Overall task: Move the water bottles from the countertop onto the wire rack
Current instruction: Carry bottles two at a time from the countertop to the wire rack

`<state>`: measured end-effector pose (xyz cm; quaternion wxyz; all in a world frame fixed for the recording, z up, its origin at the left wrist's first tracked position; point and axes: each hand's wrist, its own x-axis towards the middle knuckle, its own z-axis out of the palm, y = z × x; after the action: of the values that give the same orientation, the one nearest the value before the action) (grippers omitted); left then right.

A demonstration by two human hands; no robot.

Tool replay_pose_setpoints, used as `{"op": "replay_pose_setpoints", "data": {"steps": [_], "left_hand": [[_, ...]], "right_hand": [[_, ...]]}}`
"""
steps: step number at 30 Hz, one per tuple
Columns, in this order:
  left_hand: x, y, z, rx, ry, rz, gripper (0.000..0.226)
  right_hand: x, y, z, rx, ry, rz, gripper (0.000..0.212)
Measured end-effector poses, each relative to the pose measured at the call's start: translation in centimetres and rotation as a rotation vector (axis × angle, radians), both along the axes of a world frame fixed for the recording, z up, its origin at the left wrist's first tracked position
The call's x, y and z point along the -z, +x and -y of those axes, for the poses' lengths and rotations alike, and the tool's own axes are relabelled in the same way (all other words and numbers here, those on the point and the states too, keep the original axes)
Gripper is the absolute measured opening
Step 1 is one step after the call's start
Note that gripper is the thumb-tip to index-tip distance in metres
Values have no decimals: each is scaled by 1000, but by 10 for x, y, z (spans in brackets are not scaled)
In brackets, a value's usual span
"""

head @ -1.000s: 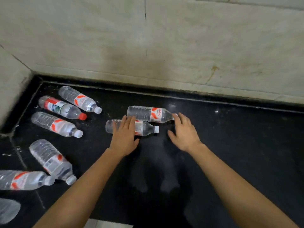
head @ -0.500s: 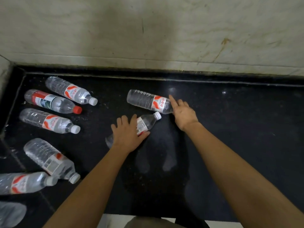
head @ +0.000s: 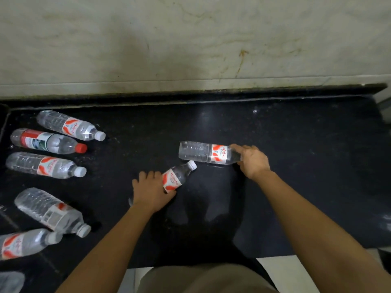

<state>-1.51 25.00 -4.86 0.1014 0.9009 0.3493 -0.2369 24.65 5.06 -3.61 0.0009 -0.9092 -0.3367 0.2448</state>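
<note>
Two bare hands are working over a black worktop [head: 296,166] that runs along a stained pale wall [head: 190,39]. The left hand [head: 151,192] is lying over the lower body of a small water bottle [head: 179,175], its grip closing around it; the bottle's white cap is pointing toward 1 o'clock and its base is hidden under the hand. The right hand [head: 252,160] is wrapping its grip around the neck end of a second water bottle [head: 203,152], which is lying on its side just beyond the first, its base toward 9 o'clock; its cap is hidden in the hand. The first bottle's cap is sitting right at the second bottle's side; whether they touch cannot be told.

At 9 o'clock, well apart from the hands, three bottles are lying side by side: a white-capped bottle [head: 69,125] nearest the wall, a red-capped bottle [head: 48,141], and another white-capped bottle [head: 45,166]. Toward 8 o'clock a larger bottle [head: 53,212] is lying slantwise, with one more bottle [head: 25,243] just beside it at the frame's left edge.
</note>
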Motion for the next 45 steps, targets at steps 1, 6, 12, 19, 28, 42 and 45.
{"op": "replay_pose_setpoints", "data": {"steps": [1, 6, 12, 19, 28, 42, 45], "left_hand": [[2, -1, 5, 8, 17, 5, 74], [8, 0, 5, -18, -32, 38, 81], [4, 3, 1, -15, -47, -17, 86], [-4, 2, 31, -194, -19, 6, 86], [-5, 4, 34, -312, -100, 46, 86], [-6, -2, 49, -575, -536, 309, 47], [-11, -3, 59, -581, -568, 333, 45]], "right_hand": [[0, 2, 12, 10, 22, -6, 65], [3, -2, 41, 84, 119, -60, 60], [-7, 13, 60, 135, 71, -176, 56], [-13, 26, 83, 200, 56, -161, 61], [3, -66, 47, 721, 415, -119, 58], [9, -94, 65, 667, 189, -218, 103], [4, -101, 69, 675, 285, -219, 106]]}}
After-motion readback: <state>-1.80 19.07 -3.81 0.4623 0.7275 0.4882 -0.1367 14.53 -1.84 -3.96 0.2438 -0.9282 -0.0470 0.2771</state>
